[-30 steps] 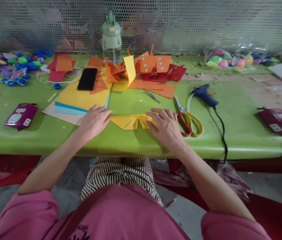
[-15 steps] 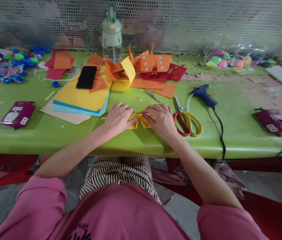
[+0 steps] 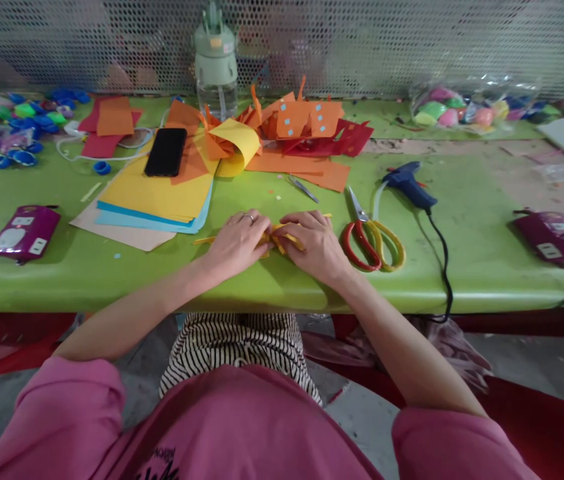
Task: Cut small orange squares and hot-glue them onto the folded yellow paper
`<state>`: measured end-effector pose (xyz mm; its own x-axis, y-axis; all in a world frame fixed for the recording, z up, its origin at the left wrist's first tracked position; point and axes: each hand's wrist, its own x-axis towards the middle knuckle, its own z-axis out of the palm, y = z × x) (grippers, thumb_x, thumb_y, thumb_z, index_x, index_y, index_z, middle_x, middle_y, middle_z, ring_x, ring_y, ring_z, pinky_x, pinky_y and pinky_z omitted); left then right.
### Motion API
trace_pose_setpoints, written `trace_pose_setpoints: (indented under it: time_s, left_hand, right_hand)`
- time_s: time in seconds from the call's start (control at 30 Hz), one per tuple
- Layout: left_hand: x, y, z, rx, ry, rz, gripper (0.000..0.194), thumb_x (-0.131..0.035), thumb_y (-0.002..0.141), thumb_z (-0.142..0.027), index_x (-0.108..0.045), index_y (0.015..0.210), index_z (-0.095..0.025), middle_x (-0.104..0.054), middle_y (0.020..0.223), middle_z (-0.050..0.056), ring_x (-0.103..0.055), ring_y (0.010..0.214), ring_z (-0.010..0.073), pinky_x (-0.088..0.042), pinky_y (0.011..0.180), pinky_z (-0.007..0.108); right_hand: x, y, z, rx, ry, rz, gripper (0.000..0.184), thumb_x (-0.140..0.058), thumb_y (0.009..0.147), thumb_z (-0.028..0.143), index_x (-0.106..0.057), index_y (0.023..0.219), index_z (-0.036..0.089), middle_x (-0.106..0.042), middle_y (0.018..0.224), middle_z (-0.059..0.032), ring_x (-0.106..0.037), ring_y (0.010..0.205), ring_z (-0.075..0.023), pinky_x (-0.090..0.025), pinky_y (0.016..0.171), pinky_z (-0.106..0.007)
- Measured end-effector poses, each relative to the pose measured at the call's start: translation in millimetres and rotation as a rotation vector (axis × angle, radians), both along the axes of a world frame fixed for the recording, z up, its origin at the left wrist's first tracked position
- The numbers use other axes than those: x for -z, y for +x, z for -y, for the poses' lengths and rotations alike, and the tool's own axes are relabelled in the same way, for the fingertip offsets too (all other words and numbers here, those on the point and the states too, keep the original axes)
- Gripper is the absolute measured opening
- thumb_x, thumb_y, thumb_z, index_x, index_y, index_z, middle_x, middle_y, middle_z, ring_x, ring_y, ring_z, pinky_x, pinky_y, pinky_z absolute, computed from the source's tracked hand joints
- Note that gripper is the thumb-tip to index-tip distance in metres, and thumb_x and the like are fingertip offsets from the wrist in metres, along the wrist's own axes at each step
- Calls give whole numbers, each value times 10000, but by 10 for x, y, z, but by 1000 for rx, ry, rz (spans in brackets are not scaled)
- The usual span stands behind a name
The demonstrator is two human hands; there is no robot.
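Observation:
Between my hands, close to the table's front edge, lies a cut piece of yellow paper (image 3: 278, 244); much of it is hidden beneath my fingers. My left hand (image 3: 241, 241) is closed on its left part, a ring on one finger. With fingers bent, my right hand (image 3: 313, 245) grips the right part. Thin yellow strips stick out past both hands. Just right of my right hand lie scissors (image 3: 369, 243) with one red and one yellow handle. Tweezers (image 3: 305, 189) rest beyond my hands.
A stack of coloured paper (image 3: 155, 200) carries a black phone (image 3: 166, 152). Behind it stand a water bottle (image 3: 216, 67) and orange paper shapes (image 3: 307, 120). At right are a blue glue gun (image 3: 412, 187) with its cord and a purple power box (image 3: 555, 235); another purple box (image 3: 25, 233) is at left.
The fingers of both hands have drawn closer together over the yellow paper, and its middle now looks more bunched. The view has shifted slightly.

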<state>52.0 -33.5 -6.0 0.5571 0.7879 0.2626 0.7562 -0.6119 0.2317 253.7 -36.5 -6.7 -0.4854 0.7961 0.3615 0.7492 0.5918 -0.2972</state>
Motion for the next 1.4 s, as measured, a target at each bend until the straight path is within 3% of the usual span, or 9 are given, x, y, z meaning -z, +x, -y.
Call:
trace_pose_setpoints:
  time_s: [0.2,0.37,0.57,0.9,1.4]
  left_hand:
    - [-64,-11,46,-37,44,-113,149,-602,937,-239,-616,1028,-122,-644,1060,107,-632,957,241,-513,858,366]
    - [-118,-74,68,33,73,-171,170,-539,973,-242,-665,959,-129,-687,1019,96,-662,896,230,-493,809,369]
    - [-45,-188,73,118,137,-158,195,-511,990,-202,-697,1006,-144,-729,1118,105,-693,941,222,-477,861,379]
    - [35,-215,101,122,246,-133,228,-490,999,-186,-705,1065,-146,-735,1181,86,-693,962,209,-490,874,367]
    - [0,-252,14,138,101,-66,196,-550,969,-221,-691,1088,-155,-712,1172,92,-673,1017,225,-490,915,384]
  right_hand:
    - [12,-45,84,15,70,93,177,-570,936,259,-732,1002,236,-680,1230,-86,-533,1089,-277,-403,876,-429]
    - [24,-84,104,6,101,144,221,-544,958,272,-725,1082,246,-672,1262,-95,-534,1122,-287,-414,888,-436]
    - [10,-117,106,-2,62,122,254,-524,963,257,-736,1102,229,-663,1295,-108,-529,1153,-296,-435,928,-461]
    - [42,-128,82,-47,15,61,295,-516,953,236,-730,1153,199,-651,1305,-120,-533,1150,-292,-467,964,-469]
    - [-16,-150,226,-58,64,146,266,-519,984,306,-726,1134,232,-675,1287,-104,-561,1140,-276,-438,918,-440]
